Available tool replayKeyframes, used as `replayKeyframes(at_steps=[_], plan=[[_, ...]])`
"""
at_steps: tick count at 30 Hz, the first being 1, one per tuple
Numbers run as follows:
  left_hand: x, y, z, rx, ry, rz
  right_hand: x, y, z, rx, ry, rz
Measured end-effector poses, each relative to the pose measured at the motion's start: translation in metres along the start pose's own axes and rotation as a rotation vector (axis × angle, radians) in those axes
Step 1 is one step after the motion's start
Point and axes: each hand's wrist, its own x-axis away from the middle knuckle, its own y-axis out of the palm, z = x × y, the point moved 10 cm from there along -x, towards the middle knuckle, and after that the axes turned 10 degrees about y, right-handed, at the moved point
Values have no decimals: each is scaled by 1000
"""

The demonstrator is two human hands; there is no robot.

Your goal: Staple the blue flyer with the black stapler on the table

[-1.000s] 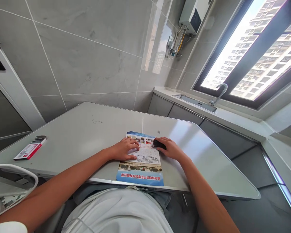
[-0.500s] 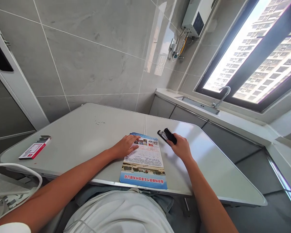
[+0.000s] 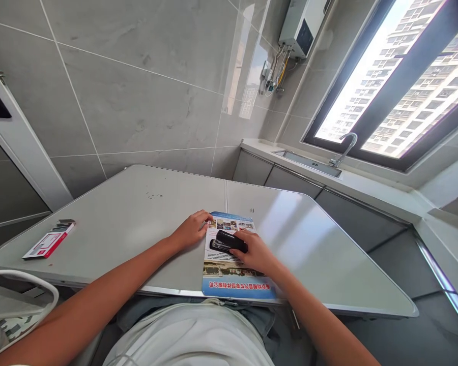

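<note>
A printed leaflet (image 3: 238, 290) with blue ends, small photos and red lettering lies on the table in front of me. The fingers of my left hand (image 3: 193, 229) are closed at its upper left edge, with the thumb and fingertips on the border. My right hand (image 3: 257, 251) grips a black stapler (image 3: 229, 241) by its rear part. The stapler is over the middle of the leaflet, its front end pointing left and its jaws apart. Whether it touches the paper I cannot tell.
On the pale folding table (image 3: 168, 203) a red and white box (image 3: 50, 240) lies at the far left. Two tiny marks or staples (image 3: 252, 210) show beyond the leaflet. A white chair-like frame (image 3: 23, 277) stands at lower left. A counter with a sink (image 3: 309, 163) runs along the right.
My right hand brought the stapler left and nearer, from beside the leaflet to over it. My left hand slid off the print to the edge. The leaflet shifted slightly right.
</note>
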Motion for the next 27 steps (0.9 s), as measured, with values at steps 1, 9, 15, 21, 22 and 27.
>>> replayKeyframes(at_steps=[1, 9, 15, 21, 22, 27], plan=[[1, 3, 1, 23, 2, -17, 4, -5, 10, -23, 16, 5], [5, 20, 4, 85, 13, -125, 40, -31, 81, -110, 152, 17], [0, 18, 0, 68, -11, -107, 34, -50, 113, -278, 178, -8], [-47, 42, -10, -104, -6, -122, 55, -70, 88, -152, 229, 263], [-61, 51, -12, -142, -12, -131, 66, -72, 86, -95, 302, 356], [-136, 101, -18, -171, -37, -148, 124, -41, 98, 17, 633, 586]])
